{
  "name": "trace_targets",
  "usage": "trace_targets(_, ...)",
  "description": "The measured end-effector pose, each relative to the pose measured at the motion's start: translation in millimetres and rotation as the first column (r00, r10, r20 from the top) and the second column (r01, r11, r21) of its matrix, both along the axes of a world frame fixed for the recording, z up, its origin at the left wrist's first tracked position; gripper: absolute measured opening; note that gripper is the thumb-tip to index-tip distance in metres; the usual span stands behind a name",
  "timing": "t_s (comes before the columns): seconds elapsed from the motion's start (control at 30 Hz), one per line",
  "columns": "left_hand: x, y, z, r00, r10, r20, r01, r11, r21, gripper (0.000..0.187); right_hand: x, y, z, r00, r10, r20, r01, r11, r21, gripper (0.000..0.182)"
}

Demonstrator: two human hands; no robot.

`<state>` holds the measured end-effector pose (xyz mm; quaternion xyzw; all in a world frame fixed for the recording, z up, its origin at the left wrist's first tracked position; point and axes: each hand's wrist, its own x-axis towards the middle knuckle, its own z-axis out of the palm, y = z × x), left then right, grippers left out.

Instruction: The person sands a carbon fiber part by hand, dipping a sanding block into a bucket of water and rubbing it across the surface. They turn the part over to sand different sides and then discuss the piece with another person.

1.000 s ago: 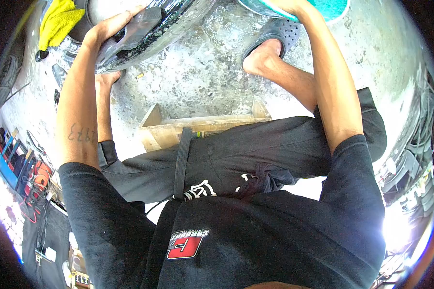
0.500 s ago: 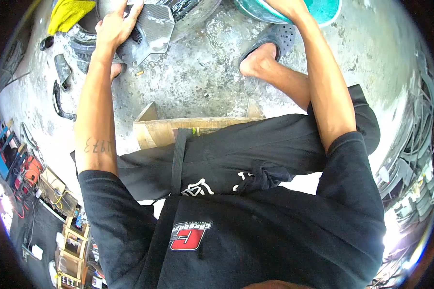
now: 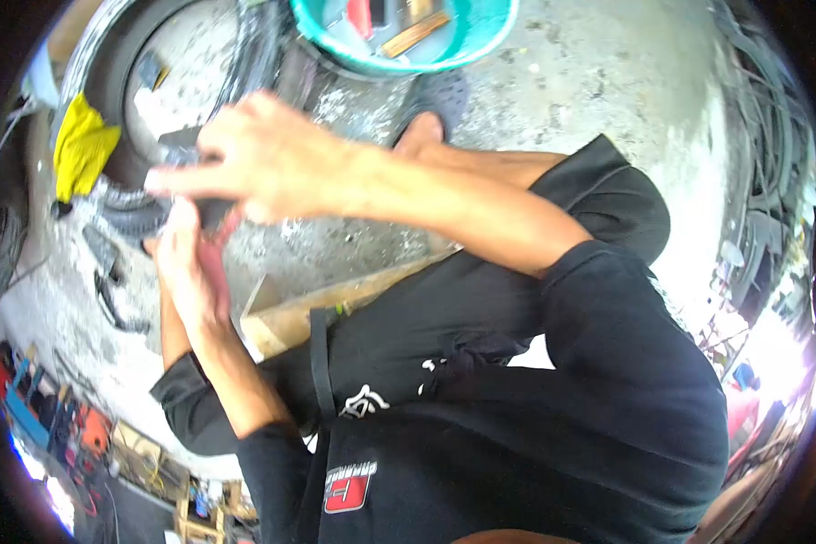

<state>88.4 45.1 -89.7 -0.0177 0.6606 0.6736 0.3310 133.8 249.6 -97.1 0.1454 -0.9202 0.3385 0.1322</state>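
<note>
My left hand (image 3: pixel 196 267) is raised in front of the tyre, its fingers closed around a dark carbon-fibre panel (image 3: pixel 212 214). Most of that panel is covered by my hands. Across the top of it lies my right hand (image 3: pixel 267 161), smeared by motion, with one finger stretched to the left; I cannot tell whether it holds anything. A yellow cloth (image 3: pixel 83 150) hangs over the side of the tyre (image 3: pixel 118 86) just left of the hands.
A teal tub (image 3: pixel 471 50) of water at the top holds a wooden stick (image 3: pixel 415 34) and a red piece (image 3: pixel 360 16). Dark curved parts (image 3: pixel 113 304) lie on the floor at left. A low wooden stool (image 3: pixel 276 326) is beneath my legs.
My right hand has left the tub and crossed left over the panel. My left hand has drawn the panel nearer to me. The view has shifted, showing more of the tyre and tub.
</note>
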Motion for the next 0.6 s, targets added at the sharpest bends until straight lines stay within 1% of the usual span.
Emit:
trace_targets(0.03, 14, 9, 5, 0.994, 0.107, 0.005, -0.106, 0.994, -0.035, 0.056, 1, -5, -3, 0.999, 0.050, 0.006, -0.050, 0.999, 0.012, 0.083)
trace_targets(0.07, 16, -8, -12, 0.993, 0.110, 0.045, -0.112, 0.993, 0.036, 0.046, 1, 5, -3, 0.999, 0.044, 0.006, -0.044, 0.998, 0.034, 0.083)
trace_targets(0.1, 14, -25, -24, 0.993, 0.111, 0.046, -0.113, 0.992, 0.048, 0.046, -2, 15, -2, 0.993, 0.102, -0.061, -0.100, 0.995, 0.024, 0.086)
trace_targets(0.13, 11, -43, -33, 0.986, 0.158, 0.049, -0.159, 0.987, 0.025, 0.041, -5, 26, -2, 0.978, 0.162, -0.130, -0.162, 0.987, 0.012, 0.090)
trace_targets(0.17, 11, -55, -35, 0.977, 0.206, 0.050, -0.206, 0.978, -0.004, 0.037, -12, 53, 9, 0.989, 0.103, -0.110, -0.098, 0.994, 0.050, 0.089)
trace_targets(0.2, 16, -43, -10, 0.951, 0.308, 0.029, -0.307, 0.951, -0.026, 0.019, -25, 80, 4, 0.998, 0.017, -0.057, -0.022, 0.995, -0.099, 0.071)
trace_targets(0.23, 18, -43, 3, 0.931, 0.360, 0.051, -0.362, 0.932, 0.021, 0.017, -46, 114, -20, 0.995, -0.099, -0.028, 0.095, 0.986, -0.137, 0.058)
trace_targets(0.27, 19, -50, 10, 0.926, 0.375, 0.040, -0.375, 0.927, -0.010, 0.018, -59, 151, -38, 0.971, -0.225, 0.075, 0.231, 0.968, -0.094, 0.044)
trace_targets(0.3, 21, -57, 16, 0.921, 0.389, 0.026, -0.389, 0.921, -0.034, 0.019, -46, 171, -27, 0.913, -0.401, 0.073, 0.392, 0.913, 0.117, 0.030)
trace_targets(0.33, 24, -65, 18, 0.919, 0.393, 0.016, -0.393, 0.919, -0.021, 0.020, -55, 205, -70, 0.851, -0.486, 0.199, 0.446, 0.869, 0.213, 0.024)
trace_targets(0.37, 26, -73, 18, 0.920, 0.392, 0.006, -0.392, 0.920, -0.011, 0.021, -55, 221, -80, 0.650, -0.610, 0.454, 0.416, 0.785, 0.460, 0.039)
trace_targets(0.4, 28, -85, 13, 0.909, 0.416, 0.000, -0.416, 0.909, -0.003, 0.021, -52, 235, -96, 0.593, -0.619, 0.515, 0.375, 0.778, 0.505, 0.042)
trace_targets(0.43, 31, -84, 19, 0.907, 0.420, 0.000, -0.420, 0.907, -0.010, 0.020, -48, 247, -112, 0.526, -0.627, 0.575, 0.331, 0.773, 0.541, 0.046)
trace_targets(0.47, 33, -93, 16, 0.916, 0.402, 0.008, -0.402, 0.916, -0.015, 0.024, -48, 253, -119, 0.525, -0.636, 0.565, 0.342, 0.766, 0.544, 0.046)
trace_targets(0.5, 32, -99, 12, 0.923, 0.384, 0.015, -0.384, 0.923, -0.021, 0.029, -49, 258, -127, 0.459, -0.683, 0.568, 0.420, 0.730, 0.539, 0.043)
trace_targets(0.53, 33, -92, 17, 0.926, 0.379, 0.008, -0.378, 0.926, -0.013, 0.029, -52, 261, -133, 0.390, -0.721, 0.572, 0.493, 0.689, 0.532, 0.041)
trace_targets(0.6, 42, -76, 31, 0.900, 0.433, 0.046, -0.433, 0.901, -0.005, 0.018, -59, 258, -139, 0.375, -0.746, 0.551, 0.512, 0.662, 0.548, 0.043)
